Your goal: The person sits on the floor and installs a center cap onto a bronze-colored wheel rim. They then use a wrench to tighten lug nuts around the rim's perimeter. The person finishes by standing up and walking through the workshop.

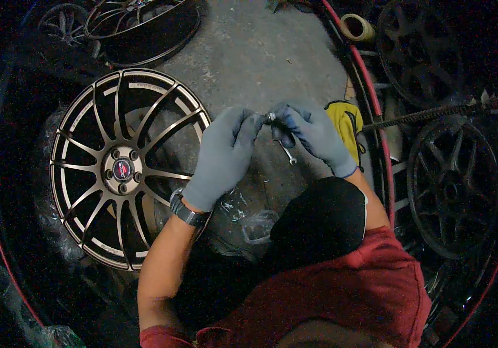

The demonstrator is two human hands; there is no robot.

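Small metal part (270,118) is held between the pinched-together tips of left grip (226,152) and right grip (314,132), wrench (292,159) jutting below the latter.

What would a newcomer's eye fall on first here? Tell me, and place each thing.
Likely the big bronze wheel with its thin spokes, left of the hands and partly behind the left forearm. Next, near the middle, the grey-gloved left hand and right hand meet at a small metal part, with a wrench showing below the right one. Just right of them, a yellow item, perhaps a glove, stands out.
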